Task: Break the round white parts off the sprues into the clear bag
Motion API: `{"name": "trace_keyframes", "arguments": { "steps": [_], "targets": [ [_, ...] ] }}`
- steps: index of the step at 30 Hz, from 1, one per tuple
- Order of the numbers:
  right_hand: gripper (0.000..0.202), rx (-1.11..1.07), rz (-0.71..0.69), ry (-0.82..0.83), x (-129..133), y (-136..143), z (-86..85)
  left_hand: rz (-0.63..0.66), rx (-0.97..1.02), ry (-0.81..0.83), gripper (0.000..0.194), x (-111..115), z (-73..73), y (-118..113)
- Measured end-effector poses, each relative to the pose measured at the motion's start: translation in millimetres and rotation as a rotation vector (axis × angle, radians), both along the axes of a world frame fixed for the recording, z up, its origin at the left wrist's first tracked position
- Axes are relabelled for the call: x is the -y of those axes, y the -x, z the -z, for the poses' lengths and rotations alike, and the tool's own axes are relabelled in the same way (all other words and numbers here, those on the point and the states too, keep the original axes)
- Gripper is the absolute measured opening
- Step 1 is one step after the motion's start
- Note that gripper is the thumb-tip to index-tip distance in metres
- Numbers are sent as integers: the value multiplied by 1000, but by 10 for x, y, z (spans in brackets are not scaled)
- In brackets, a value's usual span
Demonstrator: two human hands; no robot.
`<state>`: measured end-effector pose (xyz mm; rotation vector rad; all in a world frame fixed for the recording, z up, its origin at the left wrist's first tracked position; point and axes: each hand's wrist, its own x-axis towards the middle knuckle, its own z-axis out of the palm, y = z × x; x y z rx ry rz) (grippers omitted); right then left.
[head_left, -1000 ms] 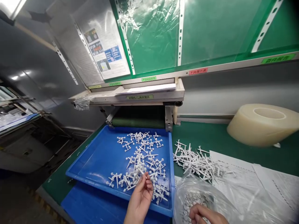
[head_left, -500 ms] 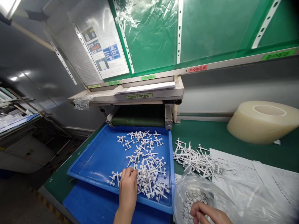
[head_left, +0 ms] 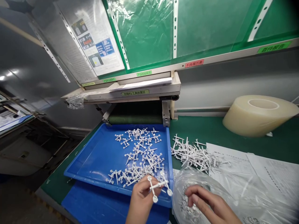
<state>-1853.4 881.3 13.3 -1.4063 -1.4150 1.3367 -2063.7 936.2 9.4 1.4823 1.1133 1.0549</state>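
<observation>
Half a second ago the left hand [head_left: 140, 199] lay flat among the white parts in the tray; now it has lifted clear and come toward the person, its fingers [head_left: 149, 188] pinched shut on one white plastic sprue [head_left: 159, 186], a runner stick with small round pieces at the ends of its branches. That sprue hangs above the near right corner of the blue tray [head_left: 98, 161], just beside the clear plastic bag [head_left: 233, 193]. The right hand [head_left: 210, 205] has also shifted, its fingers now spread loosely and resting on the bag's near side, gripping nothing that can be made out; small white round pieces [head_left: 187, 205] show through the film beneath it. More loose sprues [head_left: 140, 158] lie scattered across the tray, and a separate pile of bare runner sticks [head_left: 193, 154] sits on the green counter [head_left: 205, 130] to the right, touching printed paper sheets [head_left: 257, 168]. A large roll of clear film [head_left: 259, 115] stands farther back, well apart from the hands. To handle this well, the left hand would likely do best holding the runner by its central stem, so the branch ends stay free, and keeping it directly over the bag's mouth, so any piece that comes loose falls in rather than onto the counter. A gentle hold seems wise, since the thin branches look easy to snap.
</observation>
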Motion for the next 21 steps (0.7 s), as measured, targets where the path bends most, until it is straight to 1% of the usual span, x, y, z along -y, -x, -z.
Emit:
{"name": "trace_keyframes", "arguments": {
  "steps": [3,6,9,12,14,16,18,21],
  "targets": [
    [33,-239,45,21,-60,23,-160,126,141,29,21,144,-79,-178],
    [36,-418,27,86,-107,43,-259,204,125,24,22,213,-104,-293],
    [36,-426,22,108,-110,60,-291,274,117,-28,20,239,-68,-345],
    [36,-427,77,154,-67,70,-316,304,161,-94,13,263,-39,-368],
    [37,-475,112,210,-27,64,-344,285,192,-97,10,283,-49,-386],
    [36,-509,119,250,7,45,-369,241,222,-72,8,303,-76,-411],
    [35,-496,108,262,30,21,-379,184,254,-44,9,321,-107,-439],
    [37,-436,63,254,45,-4,-369,160,266,-19,12,337,-136,-467]
  ]
}}
